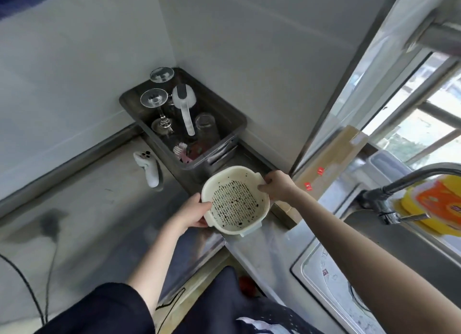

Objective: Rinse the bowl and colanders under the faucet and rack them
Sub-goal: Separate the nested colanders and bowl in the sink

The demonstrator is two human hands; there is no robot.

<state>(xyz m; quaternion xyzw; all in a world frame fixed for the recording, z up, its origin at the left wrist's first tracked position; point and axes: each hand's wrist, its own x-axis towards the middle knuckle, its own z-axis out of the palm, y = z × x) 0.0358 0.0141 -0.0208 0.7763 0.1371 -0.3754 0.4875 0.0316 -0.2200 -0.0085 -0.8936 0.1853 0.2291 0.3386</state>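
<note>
A cream-coloured round plastic colander (pixel 235 201) with a slotted base and small side lugs is held just above the stainless-steel counter (pixel 99 199), near its corner edge and in front of the dark grey plastic drying bin (pixel 234 127). Dark specks are scattered over its perforated bottom. It is gripped on opposite sides: the left hand (pixel 192 212) is closed around the near-left rim, thumb over the lip, and the right hand (pixel 277 185) is pinched on the far-right lug.

The colander is judged to be light and fairly stiff, with some give in the thin wall; if wet it would be slippery, so the lugs and rolled rim are the surest places to be taken hold of. Breakage is unlikely if it is dropped.

Within the bin, upturned clear stemmed glasses (pixel 153 97), a white long-handled scoop (pixel 185 109) and a clear tumbler (pixel 205 126) are already standing, so little room is left and the glassware could be knocked. The curved metal faucet (pixel 409 181) and steel sink (pixel 331 278) lie well apart to the right. A white handheld controller (pixel 149 167) rests on the counter beside the bin.
</note>
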